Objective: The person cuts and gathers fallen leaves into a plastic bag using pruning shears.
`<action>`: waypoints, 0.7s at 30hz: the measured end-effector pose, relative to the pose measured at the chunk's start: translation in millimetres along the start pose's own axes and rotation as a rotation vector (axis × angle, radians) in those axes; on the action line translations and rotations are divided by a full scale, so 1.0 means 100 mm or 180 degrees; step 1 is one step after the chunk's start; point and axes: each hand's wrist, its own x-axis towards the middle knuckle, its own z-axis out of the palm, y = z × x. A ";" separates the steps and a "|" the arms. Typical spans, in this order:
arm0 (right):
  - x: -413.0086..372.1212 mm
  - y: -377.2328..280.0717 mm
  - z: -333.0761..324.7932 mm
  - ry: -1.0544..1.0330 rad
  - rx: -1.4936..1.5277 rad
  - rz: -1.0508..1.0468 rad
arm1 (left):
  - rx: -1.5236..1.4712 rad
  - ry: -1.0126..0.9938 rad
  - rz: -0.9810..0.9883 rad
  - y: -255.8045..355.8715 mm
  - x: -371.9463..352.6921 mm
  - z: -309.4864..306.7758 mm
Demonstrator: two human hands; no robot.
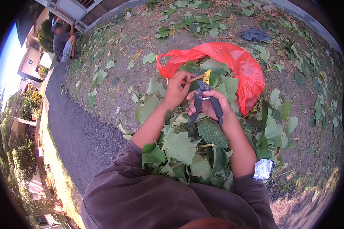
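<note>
My right hand (216, 104) is wrapped round a pair of pruning shears (205, 88) with dark handles, blades pointing away from me. My left hand (176, 90) pinches a brown twig (195, 79), whose far end overlaps the blades and a small yellow patch there. Just beyond both hands, a red plastic bag (248, 72) lies with its mouth wide, large green leaves (228, 86) inside it. A heap of cut leafy branches (179, 147) rests between my forearms, close against my body.
Another person (63, 42) sits by a doorway at the far left. A dark paved path (84, 129) runs along the left. Fallen leaves are strewn over the bare soil. A dark cloth (255, 35) lies at the back right, and a crumpled white wrapper (263, 169) near my right elbow.
</note>
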 end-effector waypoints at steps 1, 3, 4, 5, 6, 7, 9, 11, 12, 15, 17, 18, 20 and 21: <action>0.00 0.00 0.00 0.0000 0.0000 0.0006 | 0.0000 0.0005 -0.0004 -0.01 0.00 0.00; -0.01 0.00 0.03 0.0078 0.0019 0.0011 | -0.0054 0.0045 -0.0025 -0.01 0.01 0.01; -0.02 0.00 0.04 0.0086 0.0023 0.0006 | -0.0059 0.0036 -0.0026 -0.01 0.01 0.01; -0.02 0.00 0.05 0.0129 0.0023 -0.0037 | -0.0112 -0.0086 -0.0281 0.00 0.01 -0.01; -0.01 0.00 0.06 0.0167 0.0023 -0.0074 | -0.0161 -0.0202 -0.0539 0.01 0.00 -0.02; -0.01 0.00 0.05 0.0166 0.0022 -0.0070 | -0.0161 -0.0198 -0.0539 0.00 -0.01 -0.02; 0.00 0.01 0.02 0.0265 -0.0072 -0.0109 | -0.0719 -0.0584 -0.0711 0.00 -0.02 0.01; 0.01 0.03 0.04 0.0430 0.0049 -0.0236 | -0.0417 -0.0873 -0.0630 0.02 -0.01 -0.04; 0.01 0.04 0.05 0.0593 0.0168 -0.0358 | -0.0114 -0.1154 -0.0547 0.03 0.00 -0.05; 0.01 0.04 0.02 0.0629 0.0244 -0.0392 | -0.0133 -0.1160 -0.0524 0.04 -0.01 -0.06; 0.02 0.04 -0.01 0.0594 0.0259 -0.0375 | -0.0153 -0.1128 -0.0464 -0.01 0.00 -0.04; 0.02 0.04 0.00 0.0560 0.0271 -0.0356 | -0.0176 -0.1092 -0.0403 -0.02 0.01 -0.03; 0.01 0.01 0.06 0.0504 0.0254 -0.0374 | -0.0149 -0.0957 -0.0273 -0.01 0.00 0.00; 0.01 0.00 0.09 0.0449 0.0235 -0.0392 | -0.0124 -0.0822 -0.0141 0.01 0.00 0.01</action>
